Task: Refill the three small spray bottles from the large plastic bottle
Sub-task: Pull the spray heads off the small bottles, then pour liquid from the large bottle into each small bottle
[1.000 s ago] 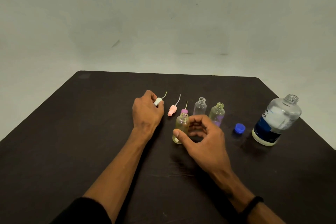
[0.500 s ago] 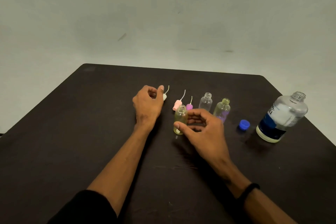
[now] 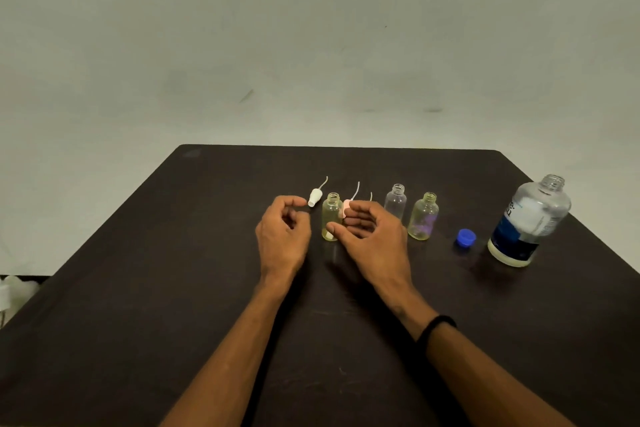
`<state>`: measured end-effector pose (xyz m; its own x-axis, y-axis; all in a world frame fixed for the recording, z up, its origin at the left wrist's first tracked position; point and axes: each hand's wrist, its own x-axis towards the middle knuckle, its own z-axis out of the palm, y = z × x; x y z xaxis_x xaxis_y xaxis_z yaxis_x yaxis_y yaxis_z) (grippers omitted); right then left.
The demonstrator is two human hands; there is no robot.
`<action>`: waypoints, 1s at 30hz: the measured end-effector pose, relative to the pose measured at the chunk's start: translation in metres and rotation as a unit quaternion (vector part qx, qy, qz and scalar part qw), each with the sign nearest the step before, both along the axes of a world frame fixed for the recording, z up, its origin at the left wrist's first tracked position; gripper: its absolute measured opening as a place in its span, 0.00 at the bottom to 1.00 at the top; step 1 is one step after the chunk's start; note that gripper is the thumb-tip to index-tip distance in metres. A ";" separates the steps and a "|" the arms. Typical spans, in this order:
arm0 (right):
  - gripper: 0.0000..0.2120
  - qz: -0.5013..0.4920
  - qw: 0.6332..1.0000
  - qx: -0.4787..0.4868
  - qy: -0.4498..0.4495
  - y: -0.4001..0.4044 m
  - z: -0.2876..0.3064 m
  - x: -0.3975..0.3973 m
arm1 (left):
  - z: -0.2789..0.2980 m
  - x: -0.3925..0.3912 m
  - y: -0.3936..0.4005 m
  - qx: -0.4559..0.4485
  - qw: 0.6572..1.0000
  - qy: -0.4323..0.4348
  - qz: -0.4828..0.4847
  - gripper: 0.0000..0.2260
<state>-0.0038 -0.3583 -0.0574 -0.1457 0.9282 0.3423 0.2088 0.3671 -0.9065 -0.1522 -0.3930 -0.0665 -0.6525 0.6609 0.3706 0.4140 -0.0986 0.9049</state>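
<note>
Three small open-necked spray bottles stand in a row on the dark table (image 3: 173, 288): a yellowish bottle (image 3: 331, 217), a clear bottle (image 3: 395, 201) and a yellow-purple tinted bottle (image 3: 423, 217). The large plastic bottle (image 3: 530, 218) stands uncapped at the right, its blue cap (image 3: 465, 238) beside it. A white spray cap (image 3: 315, 198) lies just past the fingertips of my left hand (image 3: 284, 236), which is loosely curled and holds nothing. My right hand (image 3: 374, 239) has its fingers spread beside the yellowish bottle, thumb in front of its base. A pink spray cap (image 3: 347, 206) is partly hidden by those fingers.
A thin tube (image 3: 371, 196) of a third spray cap sticks up behind my right hand. The table's far edge lies close behind the bottles, and its right edge runs just past the large bottle. Something white (image 3: 14, 291) sits off the table's left side.
My left hand has let go of the white spray cap, which now lies on the table. My right hand's fingers have loosened from the yellowish bottle. The view has tilted upward.
</note>
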 end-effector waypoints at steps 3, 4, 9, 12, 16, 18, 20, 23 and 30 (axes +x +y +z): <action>0.18 -0.021 0.999 0.021 0.014 -0.013 0.004 0.021 | 0.005 0.006 -0.008 0.046 0.999 0.007 0.021 0.06; 0.15 -0.035 0.999 0.034 0.014 -0.017 0.007 0.034 | 0.005 0.010 -0.011 0.068 0.997 0.034 0.021 0.09; 0.14 -0.143 0.985 0.099 -0.011 -0.019 0.015 0.084 | 0.005 0.028 -0.030 0.110 0.969 0.218 -0.022 0.21; 0.23 -0.190 0.978 0.075 -0.050 -0.006 0.016 0.104 | 0.002 0.044 -0.033 0.103 0.952 0.285 -0.052 0.23; 0.34 -0.198 0.977 0.021 -0.081 0.015 0.007 0.106 | -0.001 0.053 -0.039 0.102 0.927 0.349 -0.089 0.22; 0.37 -0.188 0.980 -0.014 -0.066 0.024 0.003 0.103 | -0.001 0.054 -0.040 0.101 0.922 0.362 -0.093 0.21; 0.39 -0.179 0.981 -0.039 -0.062 0.033 0.000 0.100 | -0.002 0.053 -0.038 0.097 0.923 0.360 -0.093 0.21; 0.38 -0.172 0.983 -0.041 -0.054 0.037 0.000 0.098 | -0.001 0.053 -0.038 0.094 0.924 0.358 -0.102 0.20; 0.26 -0.129 0.990 -0.032 -0.039 0.002 0.010 0.110 | -0.004 0.074 -0.032 0.012 0.957 0.195 -0.214 0.30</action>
<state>0.1064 -0.3561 -0.0472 0.0753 0.9575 0.2784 0.3587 0.2345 -0.9035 -0.0783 -0.4252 -0.0708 -0.1337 0.8251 0.5489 0.6367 -0.3529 0.6856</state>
